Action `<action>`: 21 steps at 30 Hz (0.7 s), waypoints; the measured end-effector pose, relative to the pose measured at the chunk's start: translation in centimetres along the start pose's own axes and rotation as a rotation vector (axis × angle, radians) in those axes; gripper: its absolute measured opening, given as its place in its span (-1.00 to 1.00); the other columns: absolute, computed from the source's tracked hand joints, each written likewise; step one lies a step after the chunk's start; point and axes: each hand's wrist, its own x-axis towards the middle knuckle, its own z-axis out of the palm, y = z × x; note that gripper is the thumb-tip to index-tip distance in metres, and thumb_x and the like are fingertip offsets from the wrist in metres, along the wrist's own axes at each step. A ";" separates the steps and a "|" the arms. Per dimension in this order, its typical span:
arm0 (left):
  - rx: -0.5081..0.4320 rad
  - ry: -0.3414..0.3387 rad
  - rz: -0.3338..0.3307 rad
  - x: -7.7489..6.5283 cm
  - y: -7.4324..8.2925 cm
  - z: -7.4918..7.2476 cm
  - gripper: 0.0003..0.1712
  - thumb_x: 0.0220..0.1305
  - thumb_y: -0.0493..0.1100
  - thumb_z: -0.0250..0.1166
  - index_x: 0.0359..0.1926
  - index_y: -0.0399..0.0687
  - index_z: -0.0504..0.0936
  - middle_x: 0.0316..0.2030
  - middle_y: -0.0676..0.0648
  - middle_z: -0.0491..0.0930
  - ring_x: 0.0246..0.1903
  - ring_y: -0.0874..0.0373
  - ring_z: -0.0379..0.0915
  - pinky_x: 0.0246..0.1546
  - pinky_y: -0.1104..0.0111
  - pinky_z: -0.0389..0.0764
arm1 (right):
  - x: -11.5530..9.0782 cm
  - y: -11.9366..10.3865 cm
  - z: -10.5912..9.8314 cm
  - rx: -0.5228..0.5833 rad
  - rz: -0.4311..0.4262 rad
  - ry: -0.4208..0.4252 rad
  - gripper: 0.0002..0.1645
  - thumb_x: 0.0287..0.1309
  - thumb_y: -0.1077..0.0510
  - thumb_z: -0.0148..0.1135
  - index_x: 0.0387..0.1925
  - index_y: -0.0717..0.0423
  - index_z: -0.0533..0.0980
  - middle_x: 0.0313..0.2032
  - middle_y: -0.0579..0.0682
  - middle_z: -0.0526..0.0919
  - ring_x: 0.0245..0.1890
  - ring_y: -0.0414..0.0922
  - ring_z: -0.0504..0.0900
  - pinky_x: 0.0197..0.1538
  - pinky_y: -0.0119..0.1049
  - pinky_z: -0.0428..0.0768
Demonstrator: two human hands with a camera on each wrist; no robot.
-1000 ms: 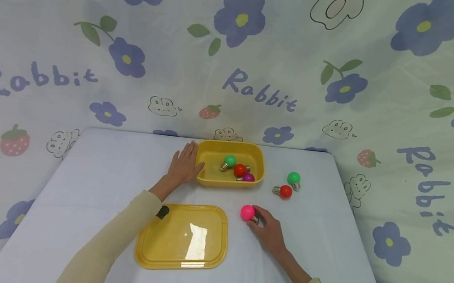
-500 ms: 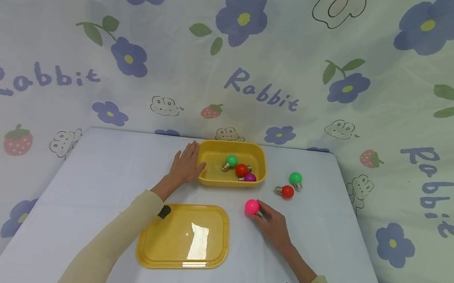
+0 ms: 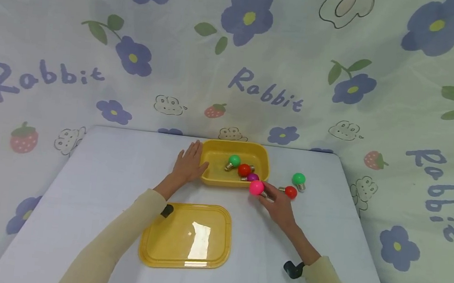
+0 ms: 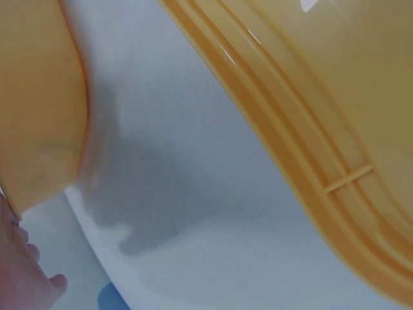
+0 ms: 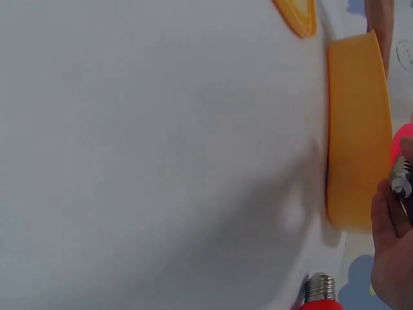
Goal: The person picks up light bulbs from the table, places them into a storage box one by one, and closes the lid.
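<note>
My right hand point(image 3: 280, 207) pinches a pink light bulb point(image 3: 256, 187) by its metal screw base, held just in front of the near right corner of the yellow box point(image 3: 222, 183). In the right wrist view the pink bulb point(image 5: 401, 139) is partly cut off by the frame edge. Inside the box lie a green bulb point(image 3: 235, 160), a red bulb point(image 3: 244, 170) and a purple bulb point(image 3: 253, 177). My left hand point(image 3: 188, 163) rests against the box's left side, its fingers straight and its thumb by the rim.
A yellow lid point(image 3: 185, 237) lies flat on the white table, near the left forearm. Right of the box are a loose green bulb point(image 3: 299, 178) and a loose red bulb point(image 3: 291, 192), close to the right hand. A printed cloth stands behind the table.
The right hand has carried the pink bulb away from me, from beside the lid up to the box's near right corner. My left hand has stayed at the box's left side.
</note>
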 end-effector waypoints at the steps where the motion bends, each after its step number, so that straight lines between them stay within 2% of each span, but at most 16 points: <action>1: 0.005 -0.005 -0.001 0.0 -0.1 0.0 -0.09 0.54 0.13 -0.07 0.56 -0.31 -0.25 0.56 -0.25 -0.31 0.53 -0.11 -0.40 0.45 -0.11 -0.22 | 0.5 -0.1 -0.1 -0.006 -0.006 -0.003 -0.38 0.18 0.26 0.42 0.28 0.20 0.49 0.11 0.09 0.65 0.06 0.02 0.65 0.02 -0.14 0.64; 10: 0.000 -0.007 -0.007 0.5 -0.3 0.5 -0.09 0.54 0.13 -0.05 0.56 -0.29 -0.26 0.57 -0.23 -0.32 0.53 -0.09 -0.42 0.46 -0.10 -0.23 | 4.3 -1.2 -0.3 -0.014 0.013 -0.058 -0.40 0.20 0.23 0.41 0.27 0.23 0.50 0.10 0.13 0.65 0.00 0.01 0.67 0.00 -0.18 0.66; 21: 0.020 -0.016 -0.021 0.3 -0.1 0.1 -0.09 0.54 0.15 -0.06 0.57 -0.27 -0.26 0.57 -0.21 -0.32 0.53 -0.08 -0.41 0.46 -0.08 -0.17 | 8.2 -1.7 0.4 -0.039 0.096 -0.079 -0.38 0.27 0.19 0.36 0.34 0.14 0.45 0.17 0.09 0.61 0.16 0.03 0.58 0.12 -0.13 0.60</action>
